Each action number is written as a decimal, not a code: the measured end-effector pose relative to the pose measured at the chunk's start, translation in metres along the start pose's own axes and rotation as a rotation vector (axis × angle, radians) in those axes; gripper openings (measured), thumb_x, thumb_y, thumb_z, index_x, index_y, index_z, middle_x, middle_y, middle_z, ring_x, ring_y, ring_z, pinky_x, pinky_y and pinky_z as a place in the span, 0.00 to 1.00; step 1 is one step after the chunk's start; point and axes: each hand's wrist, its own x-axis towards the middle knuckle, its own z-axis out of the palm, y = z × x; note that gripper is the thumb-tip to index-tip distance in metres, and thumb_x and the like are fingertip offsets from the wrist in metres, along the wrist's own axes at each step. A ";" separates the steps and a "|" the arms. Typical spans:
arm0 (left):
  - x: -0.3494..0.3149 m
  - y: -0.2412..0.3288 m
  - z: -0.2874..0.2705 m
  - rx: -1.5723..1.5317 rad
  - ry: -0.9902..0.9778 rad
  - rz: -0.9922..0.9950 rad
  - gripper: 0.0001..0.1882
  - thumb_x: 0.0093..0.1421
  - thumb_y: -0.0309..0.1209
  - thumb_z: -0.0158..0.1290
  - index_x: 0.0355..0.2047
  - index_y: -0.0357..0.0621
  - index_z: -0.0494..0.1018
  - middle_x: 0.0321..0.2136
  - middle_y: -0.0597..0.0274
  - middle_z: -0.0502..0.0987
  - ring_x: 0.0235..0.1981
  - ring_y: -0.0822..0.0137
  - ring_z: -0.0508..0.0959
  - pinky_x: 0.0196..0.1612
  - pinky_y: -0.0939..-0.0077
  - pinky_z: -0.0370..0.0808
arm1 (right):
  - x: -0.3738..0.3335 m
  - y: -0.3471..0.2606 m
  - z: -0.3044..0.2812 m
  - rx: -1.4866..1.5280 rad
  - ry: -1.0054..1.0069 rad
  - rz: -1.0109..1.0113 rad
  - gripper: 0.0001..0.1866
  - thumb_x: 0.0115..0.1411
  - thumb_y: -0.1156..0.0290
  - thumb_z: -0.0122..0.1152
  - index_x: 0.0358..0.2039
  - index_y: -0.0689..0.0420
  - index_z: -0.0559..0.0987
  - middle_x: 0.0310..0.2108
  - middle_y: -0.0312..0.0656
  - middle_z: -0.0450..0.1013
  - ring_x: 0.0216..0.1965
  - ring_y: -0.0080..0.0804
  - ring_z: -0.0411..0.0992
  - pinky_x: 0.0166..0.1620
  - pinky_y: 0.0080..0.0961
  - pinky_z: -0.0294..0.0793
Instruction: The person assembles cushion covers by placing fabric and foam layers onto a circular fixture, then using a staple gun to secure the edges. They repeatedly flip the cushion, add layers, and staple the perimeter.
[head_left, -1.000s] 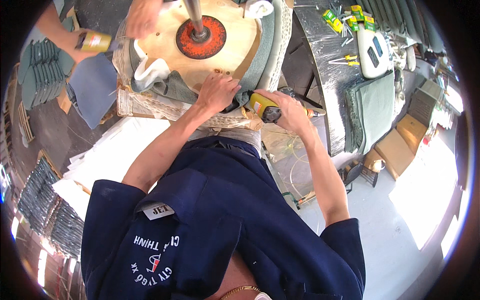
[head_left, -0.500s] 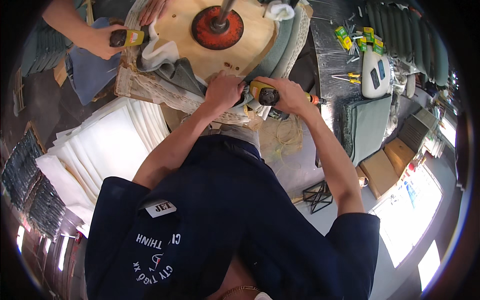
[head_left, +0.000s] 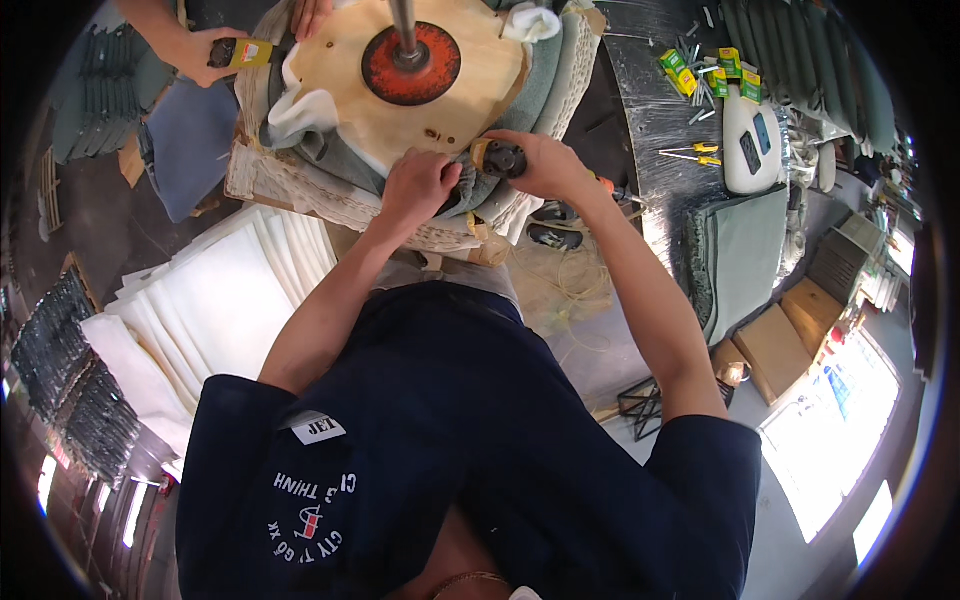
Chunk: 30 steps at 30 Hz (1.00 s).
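L hand in a closed grip, pinching grey fabric at the near edge of the plywood board. R hand wrapped tight round a stapler, just beside L hand, nose on the fabric. Board sits on a cushion stack w/ a red disc pressing its middle. Co-worker's hand holds another tool far left. White foam sheets lie below.
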 end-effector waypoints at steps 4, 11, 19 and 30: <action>-0.002 0.004 -0.011 0.009 -0.057 -0.109 0.10 0.63 0.36 0.59 0.34 0.42 0.77 0.30 0.56 0.81 0.37 0.48 0.78 0.43 0.52 0.74 | -0.019 0.014 -0.003 0.048 0.065 0.169 0.27 0.51 0.63 0.69 0.54 0.51 0.79 0.41 0.56 0.81 0.45 0.57 0.79 0.49 0.46 0.79; 0.054 0.109 0.033 -0.143 0.000 0.179 0.21 0.64 0.28 0.53 0.57 0.36 0.72 0.58 0.46 0.70 0.63 0.46 0.68 0.67 0.52 0.63 | -0.108 0.090 -0.023 0.685 0.136 0.546 0.16 0.56 0.65 0.70 0.34 0.66 0.82 0.22 0.42 0.77 0.24 0.30 0.77 0.32 0.29 0.76; 0.141 0.114 0.120 0.075 0.100 0.172 0.37 0.71 0.42 0.47 0.71 0.28 0.52 0.74 0.39 0.51 0.75 0.48 0.51 0.75 0.55 0.51 | -0.071 0.148 -0.093 0.579 0.206 0.426 0.11 0.56 0.69 0.69 0.32 0.65 0.81 0.21 0.38 0.76 0.22 0.21 0.73 0.29 0.26 0.72; 0.129 0.105 0.118 0.059 0.117 0.116 0.39 0.70 0.43 0.49 0.72 0.30 0.51 0.74 0.39 0.51 0.75 0.47 0.53 0.75 0.55 0.51 | 0.097 0.126 -0.135 -0.080 0.029 0.110 0.20 0.53 0.56 0.68 0.38 0.59 0.85 0.33 0.62 0.80 0.38 0.59 0.81 0.44 0.45 0.80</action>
